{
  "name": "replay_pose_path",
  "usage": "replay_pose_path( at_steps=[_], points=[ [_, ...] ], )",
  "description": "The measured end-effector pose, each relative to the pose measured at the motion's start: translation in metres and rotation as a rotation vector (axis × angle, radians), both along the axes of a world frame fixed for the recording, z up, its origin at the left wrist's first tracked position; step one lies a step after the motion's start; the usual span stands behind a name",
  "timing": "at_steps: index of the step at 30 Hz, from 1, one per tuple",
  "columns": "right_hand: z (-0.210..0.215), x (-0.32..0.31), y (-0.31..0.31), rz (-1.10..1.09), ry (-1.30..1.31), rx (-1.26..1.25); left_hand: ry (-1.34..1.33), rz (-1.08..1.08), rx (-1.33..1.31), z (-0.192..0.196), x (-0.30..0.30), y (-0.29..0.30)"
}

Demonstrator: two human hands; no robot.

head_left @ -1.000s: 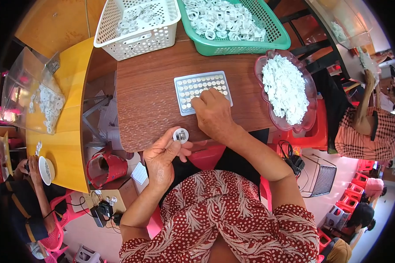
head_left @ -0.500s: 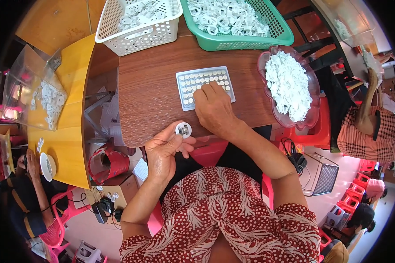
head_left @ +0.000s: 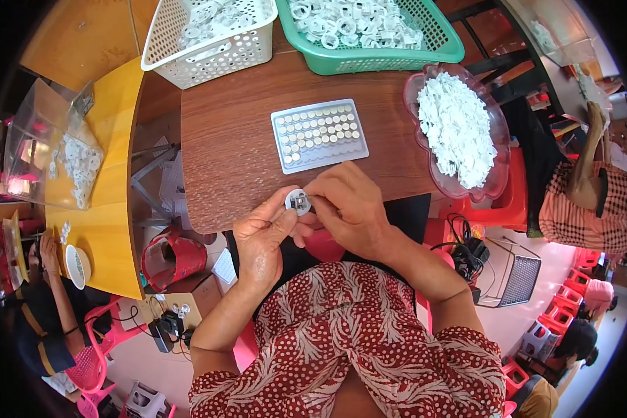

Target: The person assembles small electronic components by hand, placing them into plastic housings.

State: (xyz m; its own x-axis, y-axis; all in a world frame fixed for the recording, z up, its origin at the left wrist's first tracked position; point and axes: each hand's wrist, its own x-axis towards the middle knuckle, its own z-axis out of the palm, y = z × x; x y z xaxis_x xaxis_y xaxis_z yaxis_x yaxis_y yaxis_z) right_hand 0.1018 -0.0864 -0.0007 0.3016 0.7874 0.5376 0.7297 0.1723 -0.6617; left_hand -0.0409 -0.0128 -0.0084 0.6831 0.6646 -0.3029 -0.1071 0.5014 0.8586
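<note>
Left hand [head_left: 261,233]: pinching white round piece [head_left: 298,201] between thumb and fingers, metal fitting in its middle facing up. Piece sits at fingertips, just beyond near edge of brown table [head_left: 230,157]. Right hand [head_left: 355,210]: thumb and fingers bunched at right rim of piece; cannot tell whether anything is pinched there. Farther off on table: pale tray [head_left: 331,155], small round discs [head_left: 319,122] in its far and left slots. Right of tray: pink bowl [head_left: 500,125] heaped with white bits.

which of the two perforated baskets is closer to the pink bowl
The green basket, on the right; the white basket stands farther left, away from the bowl.
</note>
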Motion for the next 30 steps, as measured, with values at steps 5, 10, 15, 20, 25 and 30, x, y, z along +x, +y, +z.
replay_pose_path(
  at_steps=[5,10,15,20,25,30],
  points=[
    [-0.003,-0.004,-0.002,-0.012,-0.053,0.058,0.007,0.005,0.050,0.006,0.001,-0.007],
    [-0.009,-0.009,-0.004,-0.017,-0.187,0.158,-0.001,0.010,0.065,0.002,-0.003,-0.011],
    [-0.012,-0.010,-0.008,0.004,-0.161,0.169,0.036,-0.009,0.079,0.001,-0.007,-0.014],
    [-0.012,-0.012,-0.010,0.023,-0.178,0.169,0.029,-0.006,0.102,0.000,-0.008,-0.017],
    [-0.009,-0.012,-0.010,0.027,-0.132,0.173,-0.005,-0.014,0.117,-0.003,-0.009,-0.018],
    [-0.011,-0.013,-0.012,0.037,-0.071,0.157,0.015,0.002,0.126,-0.003,-0.010,-0.021]
  ],
)
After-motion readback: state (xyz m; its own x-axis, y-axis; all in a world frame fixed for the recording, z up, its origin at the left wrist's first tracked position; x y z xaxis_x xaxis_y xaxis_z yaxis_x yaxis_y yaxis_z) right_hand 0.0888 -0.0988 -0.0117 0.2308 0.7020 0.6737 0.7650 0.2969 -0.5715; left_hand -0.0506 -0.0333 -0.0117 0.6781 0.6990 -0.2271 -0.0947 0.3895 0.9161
